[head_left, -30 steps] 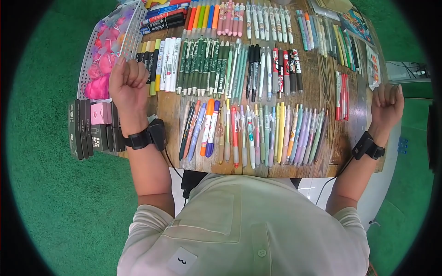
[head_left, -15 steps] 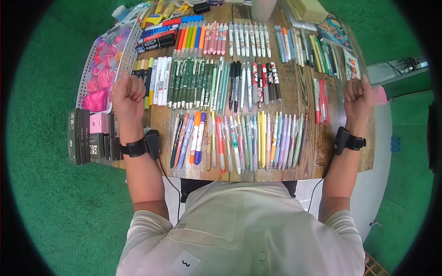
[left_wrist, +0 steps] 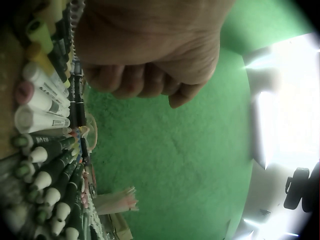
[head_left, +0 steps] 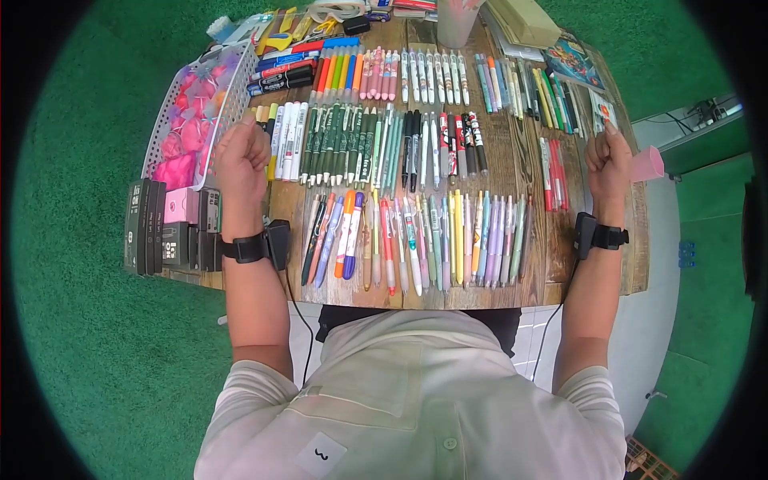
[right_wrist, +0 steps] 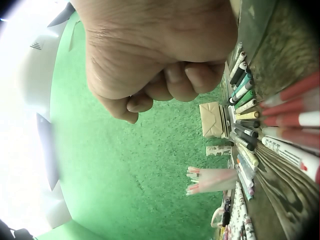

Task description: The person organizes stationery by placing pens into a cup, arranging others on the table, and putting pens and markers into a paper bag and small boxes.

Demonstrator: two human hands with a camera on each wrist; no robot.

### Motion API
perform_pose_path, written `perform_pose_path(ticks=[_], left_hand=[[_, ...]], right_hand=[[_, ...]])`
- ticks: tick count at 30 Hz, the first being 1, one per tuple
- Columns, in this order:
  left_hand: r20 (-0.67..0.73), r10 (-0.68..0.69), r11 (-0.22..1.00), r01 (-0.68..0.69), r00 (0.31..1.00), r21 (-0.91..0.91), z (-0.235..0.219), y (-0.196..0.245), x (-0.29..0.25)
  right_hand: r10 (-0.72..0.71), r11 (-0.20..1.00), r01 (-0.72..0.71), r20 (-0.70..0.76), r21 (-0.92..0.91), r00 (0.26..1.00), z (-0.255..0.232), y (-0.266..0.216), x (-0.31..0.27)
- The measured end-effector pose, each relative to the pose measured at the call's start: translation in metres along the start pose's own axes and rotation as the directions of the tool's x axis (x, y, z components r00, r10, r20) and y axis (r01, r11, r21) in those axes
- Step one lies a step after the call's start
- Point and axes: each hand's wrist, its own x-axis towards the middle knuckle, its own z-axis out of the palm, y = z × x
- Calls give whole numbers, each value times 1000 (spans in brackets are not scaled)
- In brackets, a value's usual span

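My left hand (head_left: pixel 242 164) hovers by the right side of a white basket (head_left: pixel 218 132), fingers curled, holding nothing; white markers (head_left: pixel 293 140) lie to its right. In the left wrist view the curled fingers of the hand (left_wrist: pixel 150 50) show above white-capped pens. On the right side of the wooden table (head_left: pixel 552 272), my right hand (head_left: pixel 610 164) is also curled and empty, beside the red pens (head_left: pixel 553 176). From the right wrist, the hand (right_wrist: pixel 160 55) shows bent fingers with nothing in them. Rows of green pens (head_left: pixel 336 144) and pastel pens (head_left: pixel 480 240) fill the middle.
Black boxes (head_left: pixel 144 228) and a pink box (head_left: pixel 181 206) stand at the left. A translucent cup (head_left: pixel 457 24) and a brown packet (head_left: pixel 524 22) are at the back. A pink cup (head_left: pixel 647 164) is beyond the right edge.
The head view has shifted, moving the table within the frame. My right hand has come closer to the red pens, while my left stays curled near the basket.
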Motion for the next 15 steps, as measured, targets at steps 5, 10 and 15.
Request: perform_pose_path(ticks=[5, 10, 15], left_hand=[[-4, -3, 1000, 3, 1000, 30, 0, 0, 0], [23, 8, 999, -9, 1000, 45, 3, 2, -2], [20, 3, 1000, -4, 1000, 27, 2, 1, -2]], right_hand=[[36, 999, -35, 20, -31, 999, -1, 1, 2], [36, 999, -35, 32, -9, 999, -1, 0, 2], [13, 999, -11, 54, -40, 998, 1, -3, 1]])
